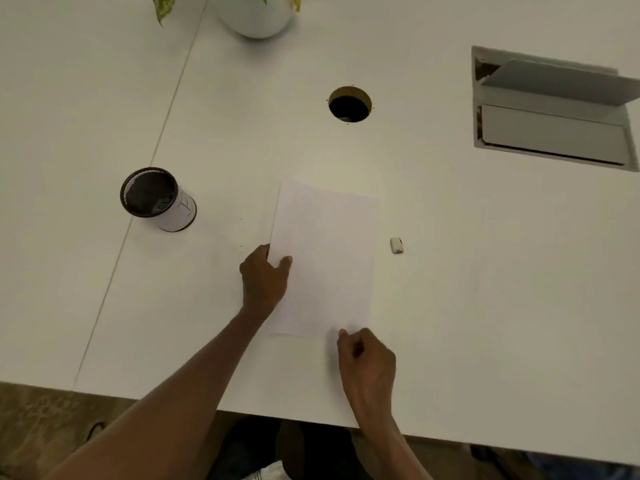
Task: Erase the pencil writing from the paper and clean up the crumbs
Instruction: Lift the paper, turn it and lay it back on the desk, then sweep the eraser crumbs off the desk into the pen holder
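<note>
Both hands (265, 277) (367, 358) pinch the paper (329, 258), its long axis pointing away.

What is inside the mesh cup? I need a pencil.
The cup shows only a dark mesh interior; no pencil sticks out. Its bottom is too dark to tell.

On the white surface (450, 271) I see a black mesh cup (157, 199) at left. A round cable hole (349, 105) lies farther back; a recessed hatch (554, 109), its flap raised, sits right. A white plant pot (258, 13) stands at the far edge.
</note>
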Motion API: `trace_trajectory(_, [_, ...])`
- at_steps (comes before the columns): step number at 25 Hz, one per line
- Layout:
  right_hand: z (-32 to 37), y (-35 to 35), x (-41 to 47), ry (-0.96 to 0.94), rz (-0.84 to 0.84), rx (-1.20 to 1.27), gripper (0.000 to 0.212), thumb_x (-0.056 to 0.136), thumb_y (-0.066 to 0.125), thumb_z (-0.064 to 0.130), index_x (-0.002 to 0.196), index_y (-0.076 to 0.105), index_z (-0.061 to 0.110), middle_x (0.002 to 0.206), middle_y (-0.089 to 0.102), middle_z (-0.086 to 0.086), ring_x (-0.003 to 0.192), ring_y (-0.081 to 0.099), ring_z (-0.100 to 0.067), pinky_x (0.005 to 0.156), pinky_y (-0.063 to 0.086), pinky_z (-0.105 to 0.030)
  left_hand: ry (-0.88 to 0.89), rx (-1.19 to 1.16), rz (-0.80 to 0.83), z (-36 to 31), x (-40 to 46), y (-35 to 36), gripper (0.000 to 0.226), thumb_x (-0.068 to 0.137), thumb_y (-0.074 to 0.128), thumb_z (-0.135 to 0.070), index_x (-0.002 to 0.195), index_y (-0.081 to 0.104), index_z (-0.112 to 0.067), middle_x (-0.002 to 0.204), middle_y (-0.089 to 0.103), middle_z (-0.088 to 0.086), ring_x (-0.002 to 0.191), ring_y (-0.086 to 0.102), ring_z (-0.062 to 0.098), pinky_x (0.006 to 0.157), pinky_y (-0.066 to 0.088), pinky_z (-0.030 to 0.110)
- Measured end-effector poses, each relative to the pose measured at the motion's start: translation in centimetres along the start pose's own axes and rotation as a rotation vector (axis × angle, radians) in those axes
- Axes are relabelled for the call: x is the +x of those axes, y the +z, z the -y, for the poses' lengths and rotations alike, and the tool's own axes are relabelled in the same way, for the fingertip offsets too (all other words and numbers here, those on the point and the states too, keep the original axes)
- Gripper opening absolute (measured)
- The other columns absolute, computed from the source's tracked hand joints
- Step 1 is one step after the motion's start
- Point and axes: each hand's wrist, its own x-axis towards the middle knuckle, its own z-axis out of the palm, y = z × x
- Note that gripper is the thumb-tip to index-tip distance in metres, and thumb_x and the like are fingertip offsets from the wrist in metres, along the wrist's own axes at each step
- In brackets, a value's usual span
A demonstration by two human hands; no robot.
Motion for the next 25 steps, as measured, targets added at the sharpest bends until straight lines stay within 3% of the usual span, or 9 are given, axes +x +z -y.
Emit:
trace_trajectory(1, [-0.4,-0.1,0.8,-0.174,-0.037,-0.090,0.027,0.095,0.057,0.039,0.094,0.071,0.016,0.093,0.073,0.005,0.085,0.065,-0.005,0.079,0.056,-0.030,0.014,0.002,-0.005,0.2,-0.4,0.3,0.047,0.092,0.074,-0.023,0.126,0.062,0.007,0.119,0.069,0.021,0.116,0.062,0.037,0.096,0.043,0.032])
trace_trajectory(3, [-1.2,0.8,3.2,-0.437,0.024,-0.303,0.041,0.098,0.056,0.035,0.134,0.058,0.016,0.141,0.055,-0.002,0.132,0.049,-0.016,0.109,0.042,-0.033,0.040,0.003,-0.006,0.5,-1.6,0.9,0.065,0.094,0.072,-0.020,0.147,0.046,0.006,0.136,0.058,0.022,0.132,0.051,0.035,0.110,0.035,0.033])
trace_trajectory(5, [-2.2,1.8,5.8,-0.570,0.104,-0.459,0.054,0.099,0.050,0.037,0.146,0.043,0.012,0.156,0.034,-0.008,0.145,0.030,-0.021,0.116,0.033,-0.042,0.107,0.027,-0.006,0.8,-2.6,1.6,0.067,0.095,0.070,-0.016,0.152,0.039,0.004,0.145,0.051,0.023,0.139,0.045,0.035,0.115,0.031,0.032])
trace_trajectory(12, [-3.8,1.1,8.2,-0.612,0.147,-0.575,0.060,0.099,0.037,0.043,0.147,0.041,0.007,0.158,0.027,-0.010,0.147,0.027,-0.023,0.118,0.028,-0.044,0.218,0.057,-0.041,1.6,-4.8,2.6,0.064,0.096,0.068,-0.018,0.152,0.042,-0.002,0.150,0.047,0.018,0.140,0.044,0.032,0.117,0.030,0.028])
trace_trajectory(13, [-3.3,1.1,8.2,-0.614,0.135,-0.546,0.061,0.099,0.036,0.043,0.147,0.041,0.006,0.158,0.027,-0.010,0.147,0.028,-0.023,0.118,0.027,-0.042,0.214,0.000,-0.118,1.9,-4.7,2.1,0.061,0.093,0.071,-0.017,0.148,0.047,-0.004,0.144,0.051,0.014,0.133,0.050,0.032,0.117,0.037,0.033])
trace_trajectory(15, [-1.1,1.5,7.6,-0.636,0.091,-0.415,0.060,0.098,0.040,0.041,0.145,0.042,0.004,0.156,0.032,-0.010,0.145,0.031,-0.021,0.118,0.026,-0.037,0.185,-0.149,-0.341,2.9,-3.6,0.0,0.057,0.087,0.078,-0.011,0.137,0.053,-0.005,0.127,0.054,0.006,0.114,0.058,0.029,0.101,0.053,0.047])
trace_trajectory(17, [2.3,2.8,6.4,-0.677,0.083,-0.235,0.057,0.098,0.046,0.037,0.144,0.043,0.003,0.155,0.037,-0.009,0.144,0.033,-0.017,0.118,0.028,-0.030,0.136,-0.226,-0.561,4.4,-1.3,-2.9,0.066,0.080,0.085,-0.008,0.136,0.050,0.000,0.122,0.051,0.008,0.109,0.056,0.029,0.091,0.053,0.052])
trace_trajectory(21, [9.0,8.9,4.7,-0.748,0.356,-0.121,0.067,0.103,0.039,0.041,0.155,0.016,0.008,0.164,0.011,-0.003,0.151,0.007,-0.010,0.122,0.011,-0.025,0.029,-0.256,-0.700,8.2,4.5,-8.1,0.109,0.069,0.095,-0.028,0.151,0.030,0.002,0.147,0.038,0.019,0.133,0.044,0.032,0.111,0.042,0.050])
trace_trajectory(25, [12.1,13.8,14.1,-0.876,0.162,-0.447,0.070,0.098,0.023,0.044,0.153,0.020,-0.001,0.162,0.013,-0.016,0.151,0.011,-0.027,0.122,0.005,-0.044,0.160,-0.296,-0.597,10.2,8.8,-10.8,0.133,0.065,0.096,-0.040,0.160,0.010,-0.004,0.165,0.022,0.011,0.151,0.027,0.020,0.124,0.025,0.033])
